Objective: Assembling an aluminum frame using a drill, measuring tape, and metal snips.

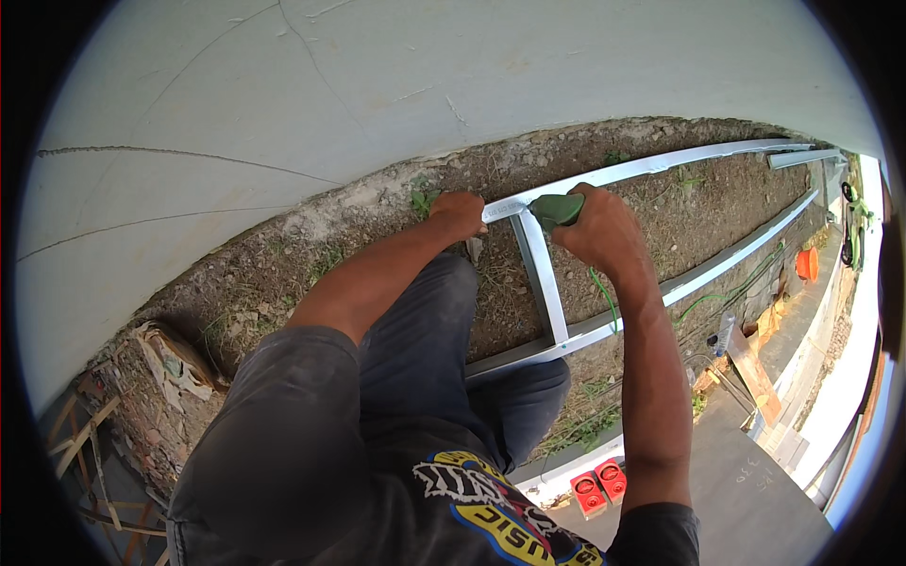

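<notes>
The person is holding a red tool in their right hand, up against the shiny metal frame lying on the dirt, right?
Not quite: the head view shows the tool in the right hand is green, not red. It is held against the shiny metal frame lying on the dirt.

A strip of bare soil point(283, 274) is running along the white wall point(283, 94). A metal frame point(543, 274) of long rails is lying on it, with a green cable point(727, 297) trailing beside it.

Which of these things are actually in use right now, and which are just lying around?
In use:
left hand steadying the metal frame
right hand gripping the green power tool

Lying about:
two red blocks
orange bucket
wooden plank
</notes>
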### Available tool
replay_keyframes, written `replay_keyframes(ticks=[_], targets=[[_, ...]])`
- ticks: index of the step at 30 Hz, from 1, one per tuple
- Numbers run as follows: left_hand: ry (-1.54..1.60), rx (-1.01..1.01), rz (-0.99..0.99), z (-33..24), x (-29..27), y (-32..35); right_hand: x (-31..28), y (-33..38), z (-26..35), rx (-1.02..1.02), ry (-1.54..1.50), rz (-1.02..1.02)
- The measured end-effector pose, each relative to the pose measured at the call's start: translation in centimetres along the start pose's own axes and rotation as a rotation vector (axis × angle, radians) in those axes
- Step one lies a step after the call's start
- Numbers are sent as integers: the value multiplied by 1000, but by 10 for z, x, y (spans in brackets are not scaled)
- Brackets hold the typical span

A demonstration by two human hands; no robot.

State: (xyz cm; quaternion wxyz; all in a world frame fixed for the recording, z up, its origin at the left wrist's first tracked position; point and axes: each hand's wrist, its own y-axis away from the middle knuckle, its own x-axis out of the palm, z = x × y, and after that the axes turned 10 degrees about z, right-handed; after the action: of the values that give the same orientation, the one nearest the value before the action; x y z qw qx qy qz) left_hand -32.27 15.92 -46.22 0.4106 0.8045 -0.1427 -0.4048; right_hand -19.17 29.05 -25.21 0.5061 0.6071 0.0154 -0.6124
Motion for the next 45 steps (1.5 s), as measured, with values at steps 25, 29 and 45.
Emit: replay_keyframes(ticks=[25, 29, 45], targets=[[-15, 12, 54, 1, -1, -3, 0, -13, -20, -104, 249, 5], [-44, 4, 46, -2, -2, 1, -5, -5, -11, -292, 568, 80], [203, 96, -394, -49, 38, 39, 47, 229, -104, 10, -164, -755]])
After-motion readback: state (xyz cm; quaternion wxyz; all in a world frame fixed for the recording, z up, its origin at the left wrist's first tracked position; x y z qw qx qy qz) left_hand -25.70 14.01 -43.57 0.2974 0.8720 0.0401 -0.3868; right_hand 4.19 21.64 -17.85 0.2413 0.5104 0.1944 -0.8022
